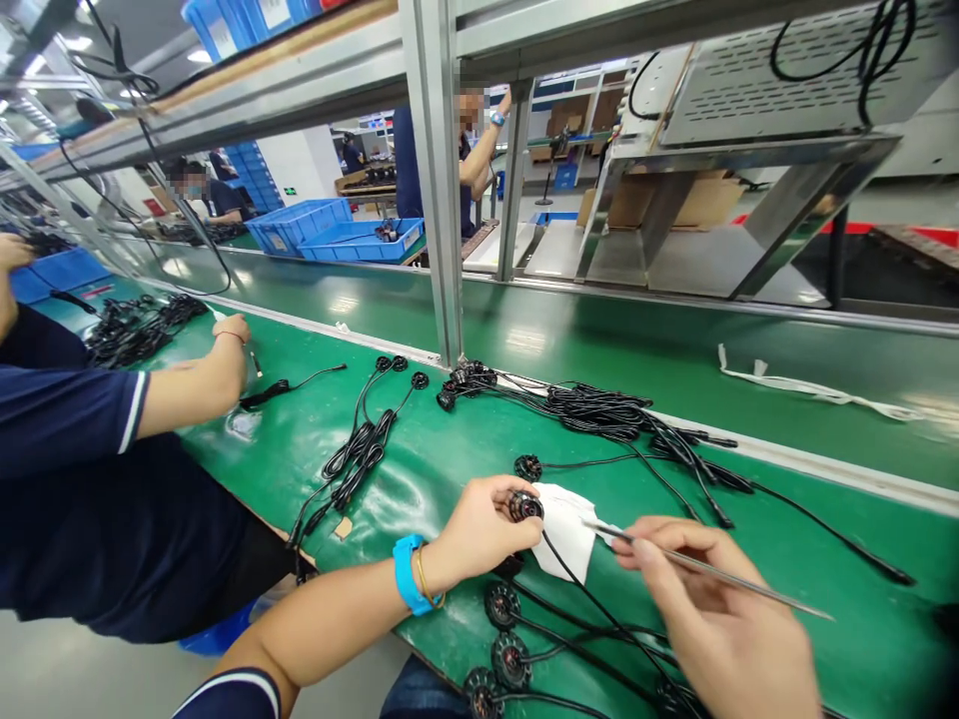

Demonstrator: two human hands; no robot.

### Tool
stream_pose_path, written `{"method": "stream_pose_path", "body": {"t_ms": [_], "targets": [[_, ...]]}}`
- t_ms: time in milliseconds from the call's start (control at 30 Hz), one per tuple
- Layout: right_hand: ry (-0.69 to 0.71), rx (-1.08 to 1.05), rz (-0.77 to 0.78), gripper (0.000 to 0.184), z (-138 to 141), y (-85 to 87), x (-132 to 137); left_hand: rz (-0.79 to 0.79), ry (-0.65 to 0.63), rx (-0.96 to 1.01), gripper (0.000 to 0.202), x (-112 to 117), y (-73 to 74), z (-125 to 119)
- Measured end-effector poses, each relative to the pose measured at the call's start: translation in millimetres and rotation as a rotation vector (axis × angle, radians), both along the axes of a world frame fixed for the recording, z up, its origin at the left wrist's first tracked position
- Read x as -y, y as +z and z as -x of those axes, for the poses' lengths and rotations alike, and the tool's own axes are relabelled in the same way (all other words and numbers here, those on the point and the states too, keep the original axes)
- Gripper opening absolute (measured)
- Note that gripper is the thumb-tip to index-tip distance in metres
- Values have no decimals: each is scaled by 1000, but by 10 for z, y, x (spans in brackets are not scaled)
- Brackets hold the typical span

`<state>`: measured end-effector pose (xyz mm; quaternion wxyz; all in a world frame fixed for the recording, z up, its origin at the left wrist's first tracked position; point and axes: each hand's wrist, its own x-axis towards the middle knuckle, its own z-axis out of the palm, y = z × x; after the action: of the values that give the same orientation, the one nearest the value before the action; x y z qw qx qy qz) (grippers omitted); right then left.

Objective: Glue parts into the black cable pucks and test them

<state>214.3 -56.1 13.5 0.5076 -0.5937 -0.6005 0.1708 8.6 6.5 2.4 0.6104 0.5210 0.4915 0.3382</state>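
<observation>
My left hand (479, 529) is closed, thumb and fingers pinching a small round black camera module (526, 506) with a lens-like centre. A black cable runs down from it to the right. In my right hand (719, 609) I grip thin metal tweezers (734, 577), pointing left toward the module but apart from it. A bit of white material shows by the tip. Beneath and between the hands lies a white cloth or paper (561, 544). Several similar round black modules (511, 657) with cables lie below my left hand, and one more module (528, 466) sits just above it.
Bundled black cables (599, 409) lie along the back of the green table (435, 449); others (360, 454) are left of my arm. A metal post (439, 200) rises at the rear edge. A co-worker's arm (195, 384) reaches across at left. A white strip (816, 391) lies behind.
</observation>
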Motion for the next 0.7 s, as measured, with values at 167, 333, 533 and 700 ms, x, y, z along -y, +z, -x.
{"method": "stream_pose_path", "body": {"t_ms": [167,333,533,700], "targets": [[139,119,-301,16,421,-53,83,-60,-15,-40,32,60,42,-25],[160,180,-389,30,462,-119,90,-95,-31,-55,31,82,87,-37],[180,227,-365,26,463,-125,39,-157,-40,-123,30,98,56,-18],[232,269,-399,26,506,-133,31,-282,-65,-218,30,148,17,21]]}}
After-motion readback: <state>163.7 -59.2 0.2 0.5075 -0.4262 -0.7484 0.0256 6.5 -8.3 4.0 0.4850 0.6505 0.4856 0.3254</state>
